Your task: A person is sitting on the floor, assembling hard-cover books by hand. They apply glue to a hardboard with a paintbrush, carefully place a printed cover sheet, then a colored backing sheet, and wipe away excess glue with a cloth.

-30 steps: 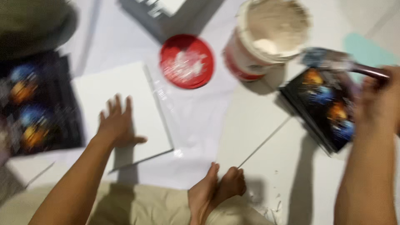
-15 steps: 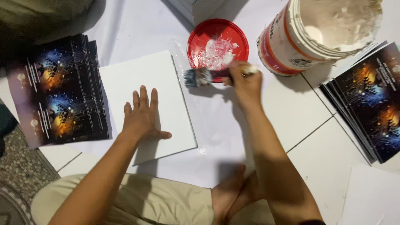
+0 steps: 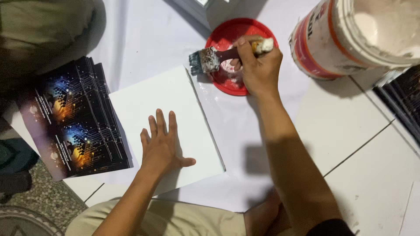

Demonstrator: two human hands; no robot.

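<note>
While the left hand [image 3: 161, 146] lies flat with fingers spread on a blank white board [image 3: 168, 113], pinning it to the floor so it cannot slide, the right hand [image 3: 258, 65] works a flat paintbrush [image 3: 218, 57] at the edge of a red lid [image 3: 221, 39] just beyond the board's far corner. Seen from the head camera, the only view, the right hand is closed firmly around the brush handle, thumb over the top, with the dark, paste-caked bristles pointing left and hanging over the lid's rim, close to the board's corner. The left hand grips nothing; its palm simply presses down near the board's lower edge.

The lid, smeared with pale paste, appears to serve as a shallow dish, placed within easy reach between the board and a large white tub [image 3: 350, 39] with red bands, which sits open at the upper right and holds more of the same pale stuff. A clear plastic sheet [image 3: 227, 118] spreads under the board and lid, seemingly to protect the white floor tiles [image 3: 372, 170]. To the left, a fanned stack of dark printed sheets [image 3: 74, 126] with blue and orange artwork lies just beside the board, its edges touching or nearly so. More dark sheets [image 3: 402, 105] peek in at the right edge. The person sits on the floor in khaki trousers [image 3: 166, 220], a bare foot [image 3: 262, 216] tucked beneath the right arm.
</note>
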